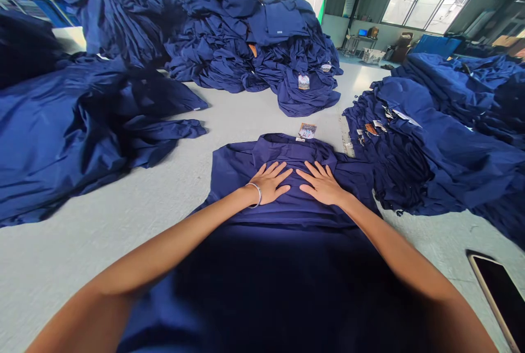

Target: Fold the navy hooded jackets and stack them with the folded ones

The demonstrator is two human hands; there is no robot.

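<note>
A navy blue garment [238, 170] with a collar at its far end lies spread on the pale table [164, 200] in front of me. My left hand [270, 182], with a silver bangle at the wrist, rests flat on its upper part, fingers spread. Beside it my right hand [322, 183] lies flat on the same cloth, fingers also apart. The two thumbs and index fingers point toward each other with a small gap between. A printed tag [307, 130] sticks out beyond the collar. The near part of the garment falls in shadow close to my body.
A loose navy garment heap [61, 129] lies at the left. Behind is a tall garment pile [229, 30]. At the right, stacked garments [394, 151] with tags lie under more blue cloth [451, 123]. A phone [500, 293] rests at the near right.
</note>
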